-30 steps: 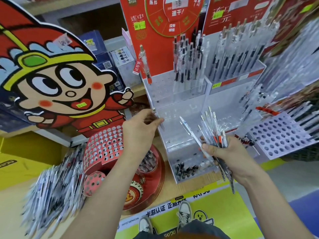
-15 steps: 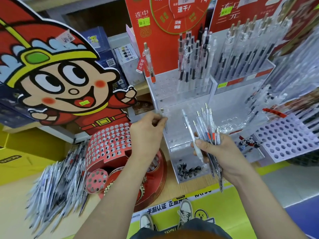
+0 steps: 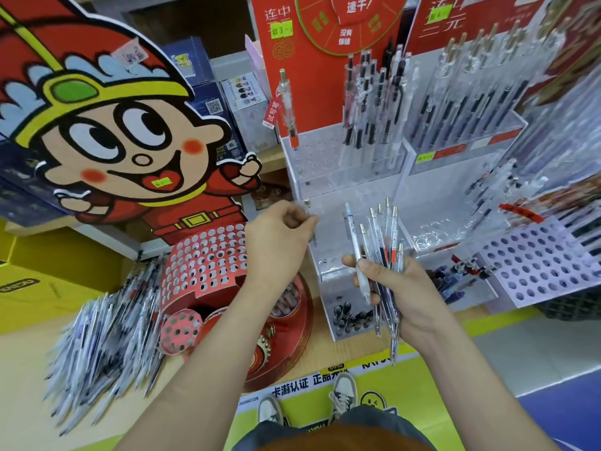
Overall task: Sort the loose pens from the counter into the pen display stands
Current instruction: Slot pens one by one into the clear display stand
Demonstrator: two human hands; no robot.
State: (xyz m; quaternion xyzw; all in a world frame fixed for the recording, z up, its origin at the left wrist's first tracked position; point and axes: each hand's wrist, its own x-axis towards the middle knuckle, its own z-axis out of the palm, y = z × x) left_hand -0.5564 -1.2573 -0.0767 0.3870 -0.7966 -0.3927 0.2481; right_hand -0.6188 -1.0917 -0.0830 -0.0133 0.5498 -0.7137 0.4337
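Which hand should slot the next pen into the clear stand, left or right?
Left. The left hand pinches one pen right at the clear stand, by its holes. The right hand is full, gripping a bundle of pens.

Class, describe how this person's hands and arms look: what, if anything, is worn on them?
The left hand and right hand are bare: no gloves, rings, watch or bracelet. The left forearm and right forearm show no sleeve within view.
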